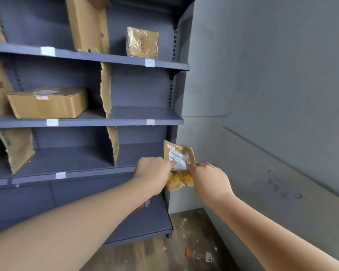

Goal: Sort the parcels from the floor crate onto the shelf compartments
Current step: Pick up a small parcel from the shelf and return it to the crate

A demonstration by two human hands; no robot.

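- The fingers (170, 163) of my left hand (153, 173) were curled onto the left side of a small padded parcel (181, 149), pinching it at the edge of its white label (180, 162).
- The fingers (192, 168) of my right hand (209, 179) pinched the same parcel from the right, just below the label.
- The parcel was crumpled, brown above and yellow below. I held it in the air at the right end of the shelf unit (125, 120), level with the right compartment of the third shelf down.
- Torn cardboard dividers (106, 89) split each shelf into compartments.
- A flat cardboard box (47, 104) lay in the compartment left of the divider, one shelf above my hands.
- A film-wrapped parcel (142, 43) stood upright in the right compartment, one shelf higher again.
- Scraps lay scattered on the wooden floor (184, 251) by the grey wall.
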